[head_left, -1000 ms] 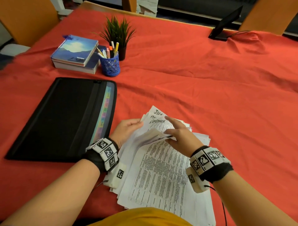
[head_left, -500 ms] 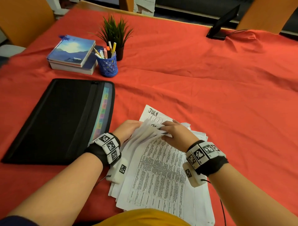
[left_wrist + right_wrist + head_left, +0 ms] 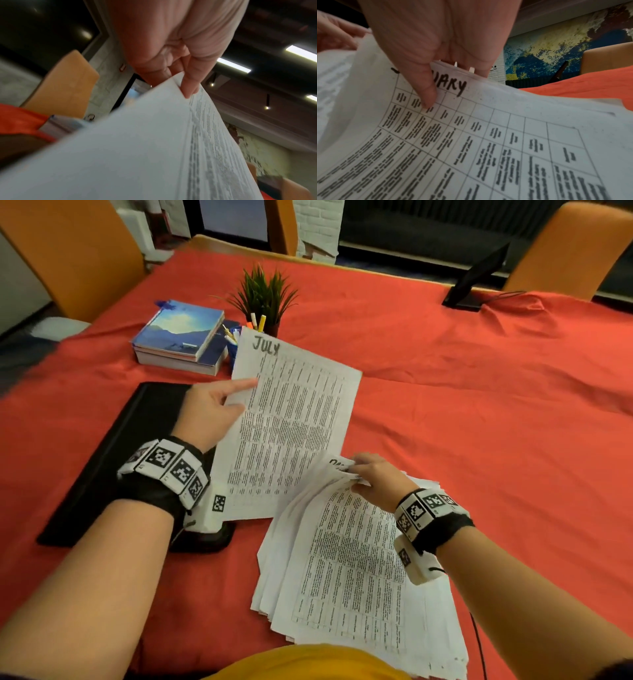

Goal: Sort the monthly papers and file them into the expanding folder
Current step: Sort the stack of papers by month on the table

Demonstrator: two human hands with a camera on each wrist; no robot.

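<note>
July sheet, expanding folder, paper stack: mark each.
July sheet point(image 3: 294, 419), head view, middle of the printed page.
expanding folder point(image 3: 137, 433), head view, bare black cover.
paper stack point(image 3: 352, 580), head view, top page's printed table.

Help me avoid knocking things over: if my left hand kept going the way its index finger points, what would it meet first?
Past the JULY sheet that the left hand pinches, probably the blue pen cup, then the potted plant. Depth is unclear; the raised hand might pass above.

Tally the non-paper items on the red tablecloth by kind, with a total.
Books: 2
Expanding folder: 1
Blue pen cup: 1
Potted plant: 1
Black tablet on stand: 1
Total: 6
</note>
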